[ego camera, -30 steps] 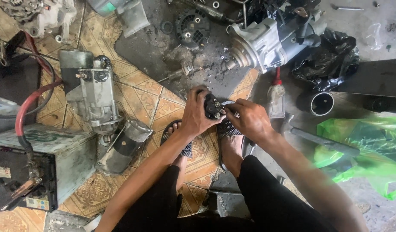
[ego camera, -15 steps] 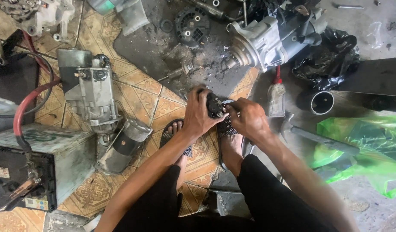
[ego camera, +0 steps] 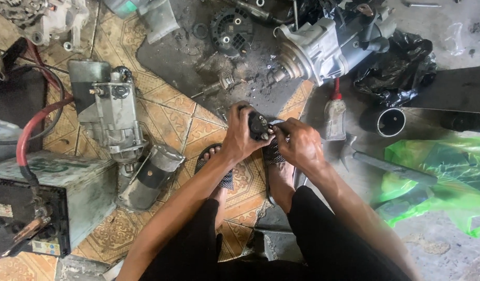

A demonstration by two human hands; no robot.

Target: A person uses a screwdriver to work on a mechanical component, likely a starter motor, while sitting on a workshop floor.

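Black round metal part (ego camera: 259,126) is sitting between our two hands, up above our feet and the tiled floor (ego camera: 172,122). We are wrapping our left hand (ego camera: 241,136) around it, fingers closed tight on its side. We are pinching it from the other side with our right hand (ego camera: 298,144), fingers closed on its edge. Both hands are touching the part and almost touching each other.

We are squatting, and our feet are resting in black sandals (ego camera: 217,166) right under the hands. Just beside the right hand, a small plastic bottle with a red tip (ego camera: 334,115) is standing on the floor. Near it, a dark open pipe (ego camera: 384,122) is lying on its side. Further right, a green plastic bag (ego camera: 442,177) is spreading out. Up above the hands, a big grey motor (ego camera: 323,47) is lying on a dirty dark patch. Well off to the left, another grey motor (ego camera: 112,112) is lying on the tiles, next to an old battery box (ego camera: 47,200) with a red cable (ego camera: 29,132) curling over it.
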